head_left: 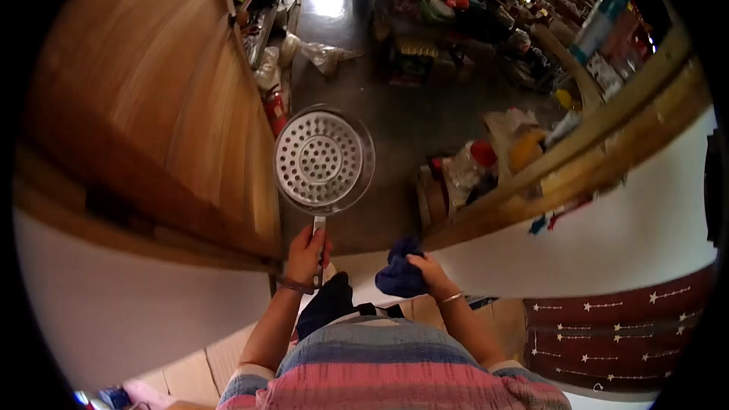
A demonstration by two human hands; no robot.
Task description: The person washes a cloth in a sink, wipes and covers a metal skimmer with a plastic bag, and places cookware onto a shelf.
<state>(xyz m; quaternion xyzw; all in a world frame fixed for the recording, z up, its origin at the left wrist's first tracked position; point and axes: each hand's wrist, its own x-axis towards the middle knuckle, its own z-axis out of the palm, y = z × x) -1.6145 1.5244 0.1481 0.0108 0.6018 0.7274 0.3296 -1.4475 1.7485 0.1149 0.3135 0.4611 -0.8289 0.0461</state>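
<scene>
My left hand (305, 254) is closed around the handle of a pan (320, 223), which it holds out in front of me. A round silver plate full of holes (320, 158) lies in the pan, covering most of its inside. Off to the right, my right hand (431, 273) grips a bunched dark blue cloth (401, 269). The cloth hangs apart from the pan.
I am at a doorway, with a wooden door (175, 83) on the left and a wooden frame (577, 152) on the right. Beyond lies a dark floor (319, 80) with a plastic bag (323, 55), a red fire extinguisher (275, 110) and cluttered shelves.
</scene>
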